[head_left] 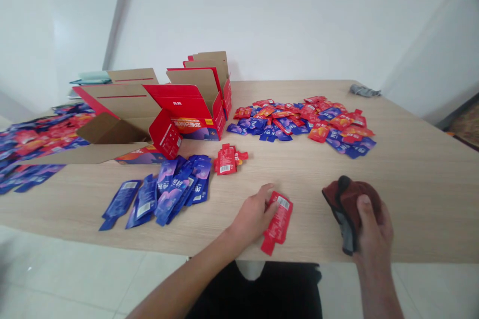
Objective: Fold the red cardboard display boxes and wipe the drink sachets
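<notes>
My left hand (255,214) is closed on the edge of a red spouted pouch (281,222), its thumb lying over the printed face with the barcode. The pouch is at the table's front edge, narrow spout end towards me. To the right, my right hand (376,224) grips a bunched dark red cloth item (354,194) with black and grey trim; its exact kind I cannot make out. Beyond my left hand lie a few red pouches (226,160) stacked together. Left of them, several blue pouches (174,192) overlap in a loose pile.
An open red carton (123,102) stands at the left, flaps spread, with more red cartons (194,102) behind it. A mixed heap of red and blue pouches (299,117) lies at the back. Another heap (41,139) is far left. A grey cloth (364,90) lies back right.
</notes>
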`<action>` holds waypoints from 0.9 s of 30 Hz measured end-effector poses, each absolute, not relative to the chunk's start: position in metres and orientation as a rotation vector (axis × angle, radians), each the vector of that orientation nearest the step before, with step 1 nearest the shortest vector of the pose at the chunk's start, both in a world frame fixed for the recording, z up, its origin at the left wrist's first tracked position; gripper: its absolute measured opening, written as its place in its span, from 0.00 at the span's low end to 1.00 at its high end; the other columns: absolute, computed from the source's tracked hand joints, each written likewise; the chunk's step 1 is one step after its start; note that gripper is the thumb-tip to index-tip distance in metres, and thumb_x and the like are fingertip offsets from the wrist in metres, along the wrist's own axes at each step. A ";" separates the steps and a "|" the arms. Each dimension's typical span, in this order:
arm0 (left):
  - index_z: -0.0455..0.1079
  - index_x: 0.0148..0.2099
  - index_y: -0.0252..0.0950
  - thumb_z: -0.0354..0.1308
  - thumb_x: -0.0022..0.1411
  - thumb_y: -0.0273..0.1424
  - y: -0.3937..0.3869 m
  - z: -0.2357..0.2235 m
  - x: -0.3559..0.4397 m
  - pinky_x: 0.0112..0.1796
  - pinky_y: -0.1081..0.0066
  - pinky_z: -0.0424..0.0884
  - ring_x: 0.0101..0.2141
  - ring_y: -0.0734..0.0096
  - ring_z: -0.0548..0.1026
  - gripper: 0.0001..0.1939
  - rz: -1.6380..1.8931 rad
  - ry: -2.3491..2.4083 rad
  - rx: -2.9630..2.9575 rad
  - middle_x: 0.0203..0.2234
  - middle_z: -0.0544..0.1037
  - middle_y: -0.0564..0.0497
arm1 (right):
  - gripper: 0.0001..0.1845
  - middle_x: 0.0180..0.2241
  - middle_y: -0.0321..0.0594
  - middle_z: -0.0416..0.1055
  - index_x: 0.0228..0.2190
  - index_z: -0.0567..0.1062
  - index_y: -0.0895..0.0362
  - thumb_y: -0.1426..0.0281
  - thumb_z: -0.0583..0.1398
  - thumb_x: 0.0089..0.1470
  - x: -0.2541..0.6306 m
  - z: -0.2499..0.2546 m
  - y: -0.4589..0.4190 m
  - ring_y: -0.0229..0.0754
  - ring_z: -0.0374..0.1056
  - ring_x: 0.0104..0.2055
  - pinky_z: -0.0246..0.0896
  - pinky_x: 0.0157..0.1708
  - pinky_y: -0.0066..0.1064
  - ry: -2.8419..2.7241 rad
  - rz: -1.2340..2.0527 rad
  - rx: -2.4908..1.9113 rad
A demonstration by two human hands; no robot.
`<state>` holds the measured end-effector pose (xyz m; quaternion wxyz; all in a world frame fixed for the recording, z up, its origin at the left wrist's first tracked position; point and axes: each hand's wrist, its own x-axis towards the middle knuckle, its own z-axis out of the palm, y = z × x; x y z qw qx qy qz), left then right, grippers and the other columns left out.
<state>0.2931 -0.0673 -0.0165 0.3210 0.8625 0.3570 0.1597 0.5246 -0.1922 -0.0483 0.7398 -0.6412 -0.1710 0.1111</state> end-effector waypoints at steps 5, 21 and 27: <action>0.70 0.58 0.39 0.50 0.77 0.38 -0.071 -0.008 0.302 0.38 0.64 0.74 0.40 0.57 0.80 0.15 0.363 1.051 2.560 0.41 0.81 0.43 | 0.34 0.51 0.46 0.77 0.56 0.77 0.55 0.50 0.68 0.53 0.521 -0.045 -0.191 0.52 0.74 0.52 0.65 0.59 0.50 -0.327 0.236 -1.412; 0.68 0.65 0.33 0.55 0.76 0.34 -0.135 -0.038 0.192 0.58 0.57 0.74 0.62 0.55 0.70 0.20 0.652 0.412 2.968 0.61 0.75 0.43 | 0.32 0.50 0.49 0.78 0.53 0.76 0.55 0.46 0.65 0.56 0.515 -0.034 -0.187 0.54 0.73 0.53 0.65 0.56 0.50 -0.643 0.167 -1.708; 0.67 0.67 0.30 0.54 0.75 0.25 -0.128 -0.036 0.203 0.63 0.55 0.70 0.66 0.55 0.66 0.20 0.669 0.271 3.026 0.66 0.70 0.45 | 0.28 0.48 0.48 0.78 0.53 0.72 0.53 0.47 0.62 0.61 0.483 -0.002 -0.173 0.54 0.74 0.49 0.69 0.49 0.44 -1.081 0.034 -1.826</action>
